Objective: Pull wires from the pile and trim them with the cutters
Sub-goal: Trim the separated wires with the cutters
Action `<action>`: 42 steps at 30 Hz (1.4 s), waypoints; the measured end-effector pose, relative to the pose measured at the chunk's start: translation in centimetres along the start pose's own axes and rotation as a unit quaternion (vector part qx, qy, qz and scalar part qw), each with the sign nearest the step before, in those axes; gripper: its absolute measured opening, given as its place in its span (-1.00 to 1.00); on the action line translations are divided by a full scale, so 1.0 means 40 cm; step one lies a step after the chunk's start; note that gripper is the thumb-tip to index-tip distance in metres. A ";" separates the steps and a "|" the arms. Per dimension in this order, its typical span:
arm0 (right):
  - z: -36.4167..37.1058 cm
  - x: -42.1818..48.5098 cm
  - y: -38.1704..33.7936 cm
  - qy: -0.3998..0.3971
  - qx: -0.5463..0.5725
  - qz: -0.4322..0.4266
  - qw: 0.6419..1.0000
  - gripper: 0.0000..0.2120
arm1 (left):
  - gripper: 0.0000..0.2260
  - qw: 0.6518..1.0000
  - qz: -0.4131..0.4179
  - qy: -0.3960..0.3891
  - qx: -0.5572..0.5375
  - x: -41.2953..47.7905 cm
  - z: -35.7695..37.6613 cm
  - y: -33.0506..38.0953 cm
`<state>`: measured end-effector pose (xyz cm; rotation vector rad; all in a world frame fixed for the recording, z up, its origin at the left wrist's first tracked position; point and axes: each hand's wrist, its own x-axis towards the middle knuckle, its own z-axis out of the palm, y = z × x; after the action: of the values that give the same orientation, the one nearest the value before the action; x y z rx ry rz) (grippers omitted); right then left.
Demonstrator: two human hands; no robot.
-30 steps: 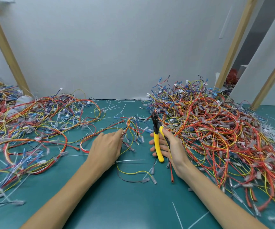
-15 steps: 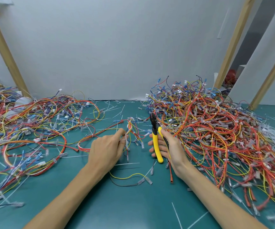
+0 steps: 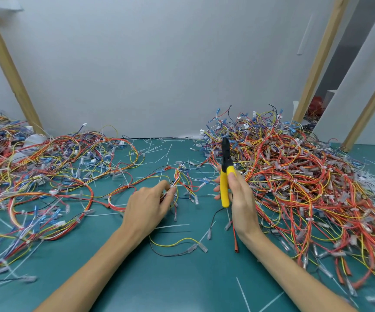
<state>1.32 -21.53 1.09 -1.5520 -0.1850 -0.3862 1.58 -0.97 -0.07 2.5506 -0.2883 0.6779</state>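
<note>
A big tangled pile of red, orange and yellow wires [image 3: 294, 181] covers the right side of the green mat. My right hand [image 3: 241, 199] grips the yellow-handled cutters [image 3: 225, 176] upright, black jaws pointing up at the pile's left edge. My left hand [image 3: 150, 206] pinches a small wire bundle [image 3: 178, 179] with red, yellow and white strands, held just left of the cutters. A loose yellow and black wire [image 3: 175, 244] with clear terminals lies between my forearms.
A second spread of wires [image 3: 42, 176] fills the left side of the mat. White cable-tie offcuts [image 3: 157, 152] litter the mat's far middle. Wooden posts stand at back left [image 3: 8, 70] and back right [image 3: 317, 59] against a white wall.
My left hand has drawn the wire bundle slightly nearer and lifted its fingers. The cutters in my right hand have risen and tipped more upright.
</note>
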 end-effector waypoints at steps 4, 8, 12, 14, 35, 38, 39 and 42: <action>0.001 0.006 -0.004 0.006 0.001 0.022 1.000 -0.67 | -0.75 1.000 -0.010 0.016 -0.018 0.000 -0.002 0.007; -0.002 0.005 0.009 0.027 -0.012 0.064 0.998 -0.74 | -0.73 0.998 -0.017 0.050 -0.020 -0.003 -0.007 0.015; -0.006 0.014 -0.002 0.066 0.025 0.068 0.995 -0.60 | -0.69 0.998 -0.032 0.050 -0.010 -0.002 -0.007 0.016; -0.013 0.022 -0.012 0.042 0.092 0.099 0.990 -0.50 | -0.66 0.998 -0.036 0.050 -0.002 0.000 -0.006 0.019; -0.006 0.009 -0.007 -0.041 0.112 0.231 0.966 -0.52 | -0.62 0.998 -0.004 0.049 -0.039 -0.003 0.010 0.002; -0.008 0.007 -0.004 -0.058 0.095 0.226 0.968 -0.52 | -0.62 0.998 -0.004 0.051 -0.038 -0.003 0.013 -0.001; -0.006 0.007 -0.004 -0.067 0.096 0.222 0.968 -0.52 | -0.63 0.998 -0.004 0.049 -0.036 -0.003 0.014 -0.002; 0.001 0.005 -0.004 -0.086 0.101 0.201 0.971 -0.47 | -0.66 0.998 -0.007 0.043 -0.033 -0.004 0.014 -0.005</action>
<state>1.44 -21.50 1.33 -1.3797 -0.0392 0.0857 1.74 -1.08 -0.64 2.4504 -0.2584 0.7581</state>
